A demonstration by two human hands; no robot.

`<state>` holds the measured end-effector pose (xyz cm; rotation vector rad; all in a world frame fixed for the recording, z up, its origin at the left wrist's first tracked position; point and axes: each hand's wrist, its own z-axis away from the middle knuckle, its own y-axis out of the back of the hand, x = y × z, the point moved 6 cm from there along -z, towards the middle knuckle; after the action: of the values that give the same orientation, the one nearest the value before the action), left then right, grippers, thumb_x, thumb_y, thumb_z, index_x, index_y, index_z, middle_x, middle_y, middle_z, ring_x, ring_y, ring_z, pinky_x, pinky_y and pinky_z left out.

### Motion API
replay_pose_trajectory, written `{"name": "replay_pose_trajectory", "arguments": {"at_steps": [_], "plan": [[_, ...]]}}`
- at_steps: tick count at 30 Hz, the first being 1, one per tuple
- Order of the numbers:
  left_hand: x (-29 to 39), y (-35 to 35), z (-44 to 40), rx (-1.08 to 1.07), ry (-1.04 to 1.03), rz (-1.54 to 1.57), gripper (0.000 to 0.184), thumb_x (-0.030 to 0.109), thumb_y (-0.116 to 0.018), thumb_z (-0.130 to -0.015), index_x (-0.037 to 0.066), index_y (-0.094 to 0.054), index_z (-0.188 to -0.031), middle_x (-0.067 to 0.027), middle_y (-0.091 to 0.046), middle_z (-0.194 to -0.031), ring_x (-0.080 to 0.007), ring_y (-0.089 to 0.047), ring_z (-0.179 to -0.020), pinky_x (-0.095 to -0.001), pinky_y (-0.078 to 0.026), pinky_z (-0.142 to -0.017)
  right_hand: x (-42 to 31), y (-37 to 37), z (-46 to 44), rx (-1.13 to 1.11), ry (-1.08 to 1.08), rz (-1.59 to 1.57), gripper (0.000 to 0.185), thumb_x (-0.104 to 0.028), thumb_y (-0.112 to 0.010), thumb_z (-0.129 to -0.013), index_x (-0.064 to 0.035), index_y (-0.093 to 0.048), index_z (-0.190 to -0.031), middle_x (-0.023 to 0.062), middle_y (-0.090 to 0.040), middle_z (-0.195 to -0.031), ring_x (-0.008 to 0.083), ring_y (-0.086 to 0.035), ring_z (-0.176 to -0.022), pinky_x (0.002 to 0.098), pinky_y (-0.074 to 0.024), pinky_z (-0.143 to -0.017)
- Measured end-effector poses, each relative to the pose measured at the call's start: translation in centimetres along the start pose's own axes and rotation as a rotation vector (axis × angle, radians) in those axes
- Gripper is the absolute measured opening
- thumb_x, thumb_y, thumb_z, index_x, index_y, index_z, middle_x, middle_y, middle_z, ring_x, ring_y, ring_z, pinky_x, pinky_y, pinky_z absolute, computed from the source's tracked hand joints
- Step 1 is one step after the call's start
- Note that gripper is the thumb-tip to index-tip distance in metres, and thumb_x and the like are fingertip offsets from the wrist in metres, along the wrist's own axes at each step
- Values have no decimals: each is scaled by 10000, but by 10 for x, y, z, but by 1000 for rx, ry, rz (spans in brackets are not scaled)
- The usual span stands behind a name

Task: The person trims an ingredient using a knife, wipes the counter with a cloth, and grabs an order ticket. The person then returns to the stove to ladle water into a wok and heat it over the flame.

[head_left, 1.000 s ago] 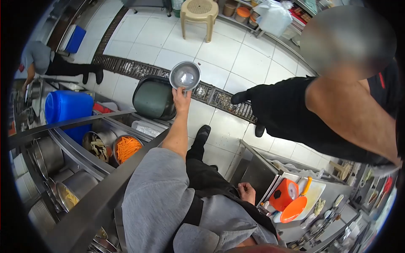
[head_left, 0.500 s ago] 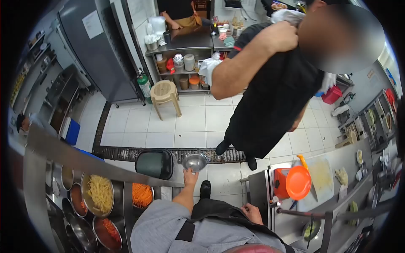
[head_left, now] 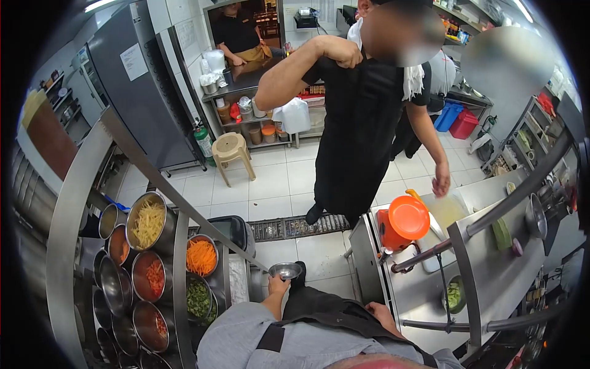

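A small steel bowl (head_left: 284, 270) is gripped at its near rim by my left hand (head_left: 278, 286), out in front of my body above the floor. From above, nothing shows inside the bowl. My right hand (head_left: 381, 313) hangs low beside my dark apron (head_left: 329, 317), close to the steel counter at the right. Its fingers are partly hidden, so their closure is unclear. To the left of the bowl, shredded orange carrot (head_left: 201, 255) and chopped green vegetable (head_left: 199, 299) fill metal containers in the rack.
A person in black (head_left: 362, 129) stands ahead, one hand raised to the shoulder. On the right counter (head_left: 485, 270) are an orange scale (head_left: 409, 218) and a knife. A dark bin (head_left: 230, 232) stands left of the bowl; a plastic stool (head_left: 232, 154) is farther back. Metal bars (head_left: 166, 184) frame the rack.
My view has shifted, bringing more of the rack into sight. The bowl in my left hand now appears nearer my body. The person ahead has turned and extends an arm over the right counter.
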<state>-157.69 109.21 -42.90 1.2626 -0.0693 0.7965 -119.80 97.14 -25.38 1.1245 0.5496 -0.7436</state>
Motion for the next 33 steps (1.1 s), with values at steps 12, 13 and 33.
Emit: {"name": "replay_pose_trajectory", "arguments": {"at_steps": [12, 13, 33], "plan": [[21, -25, 10, -251, -97, -52, 461, 352, -718, -643, 102, -593, -1010, -187, -497, -1097, -342, -537, -1010, -400, -447, -872, 16, -8, 22, 21, -30, 182, 225, -78, -465, -720, -11, -602, -885, 192, -601, -884, 357, -559, -897, 407, -431, -761], [21, -29, 0, -322, -112, -101, 476, 356, -721, -635, 98, -598, -1015, -182, -523, -1092, -328, -544, -1010, -395, -447, -875, 14, -8, 20, 14, -19, 188, 221, -78, -474, -719, -12, -602, -887, 196, -600, -884, 359, -559, -897, 408, -431, -761], [39, -68, -52, -637, -441, -505, 555, 490, -641, -646, 85, -615, -1024, -136, -617, -1048, -290, -590, -962, -372, -463, -829, 10, -28, 38, 73, 63, 228, 186, -188, -534, -768, -33, -616, -830, 200, -606, -822, 364, -575, -818, 442, -447, -721]]}}
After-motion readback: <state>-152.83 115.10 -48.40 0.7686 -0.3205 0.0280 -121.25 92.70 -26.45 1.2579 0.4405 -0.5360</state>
